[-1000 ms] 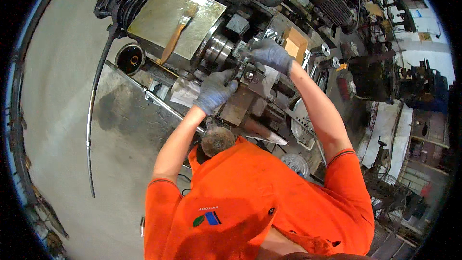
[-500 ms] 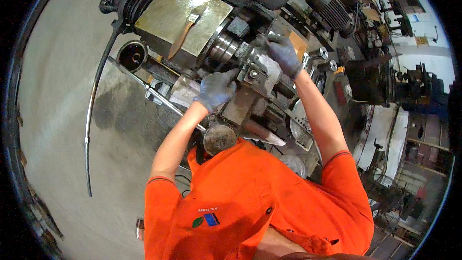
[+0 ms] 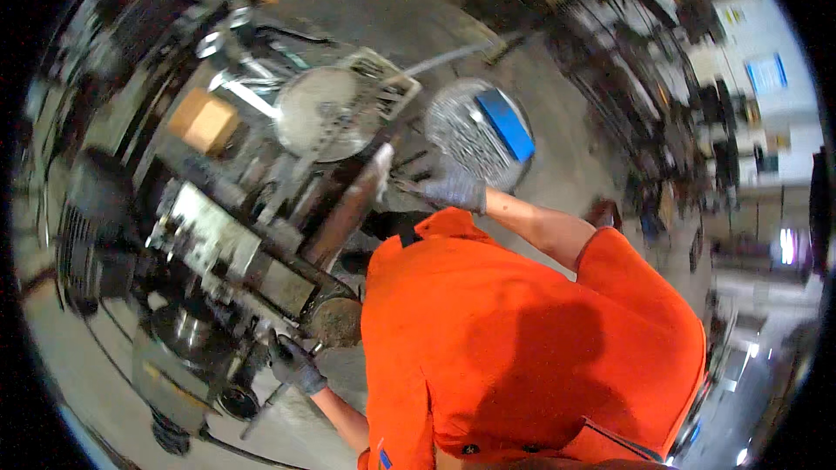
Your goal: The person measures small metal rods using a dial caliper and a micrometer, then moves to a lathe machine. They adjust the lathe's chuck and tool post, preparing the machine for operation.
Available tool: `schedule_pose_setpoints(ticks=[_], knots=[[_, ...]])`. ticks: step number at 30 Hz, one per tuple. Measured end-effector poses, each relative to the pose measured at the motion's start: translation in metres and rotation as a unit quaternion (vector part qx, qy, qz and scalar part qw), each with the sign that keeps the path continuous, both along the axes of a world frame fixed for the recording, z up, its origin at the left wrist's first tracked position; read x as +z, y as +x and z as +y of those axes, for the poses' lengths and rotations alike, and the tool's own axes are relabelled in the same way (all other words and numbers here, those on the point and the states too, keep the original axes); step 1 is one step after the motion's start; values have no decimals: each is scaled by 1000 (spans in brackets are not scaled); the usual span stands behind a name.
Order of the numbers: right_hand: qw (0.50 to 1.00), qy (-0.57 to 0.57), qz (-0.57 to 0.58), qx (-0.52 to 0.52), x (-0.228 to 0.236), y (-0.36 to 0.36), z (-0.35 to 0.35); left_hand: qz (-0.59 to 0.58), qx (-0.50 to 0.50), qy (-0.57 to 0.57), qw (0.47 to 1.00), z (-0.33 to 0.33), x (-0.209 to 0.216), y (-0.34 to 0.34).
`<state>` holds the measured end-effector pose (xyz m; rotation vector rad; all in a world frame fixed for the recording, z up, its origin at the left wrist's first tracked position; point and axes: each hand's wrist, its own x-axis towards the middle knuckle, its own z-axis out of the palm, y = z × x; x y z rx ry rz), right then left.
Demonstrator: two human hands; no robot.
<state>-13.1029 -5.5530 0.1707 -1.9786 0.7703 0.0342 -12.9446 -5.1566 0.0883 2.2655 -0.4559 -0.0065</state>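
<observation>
My left hand (image 3: 296,365), in a grey glove, is beside the dirty metalworking machine, over a silver rod (image 3: 274,399). Its dark fingers point toward the machine; whether they grip the rod is unclear. My right hand (image 3: 453,187), gloved alike and blurred, reaches out with fingers apart and nothing visible in them. It is just in front of a round tray (image 3: 435,117) holding many small metal pieces and a blue box (image 3: 505,126). Left of its fingertips, a pale-tipped brownish bar-like part (image 3: 348,209) juts from the machine.
Beyond the machine bed lie a round metal disc (image 3: 322,113), a cardboard box (image 3: 204,120) and several silver tools. A round dirty knob-like part (image 3: 337,322) stands close to my body. More dark machinery (image 3: 601,61) lines the far right.
The view has swung to the right. My right hand has left the machine and moved toward the round tray. My left hand has come back from the work area to the rod.
</observation>
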Motion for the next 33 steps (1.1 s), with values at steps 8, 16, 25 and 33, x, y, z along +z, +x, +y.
schedule_pose_setpoints(ticks=[8, 16, 25, 33], knots=[[959, -123, 177, -184, -165, -196, -18, -11, 12, 17, 1000, 3, -8, 13], [936, -161, 310, -40, -178, -185, -108, -15, 111, 15, 994, 13, -25, 4], [910, -158, 375, 81, -244, -164, -148, 0, 111, -35, 993, 25, -45, 10], [909, -204, 349, 106, -235, -144, -151, -22, 227, 29, 973, 22, -47, 12]])
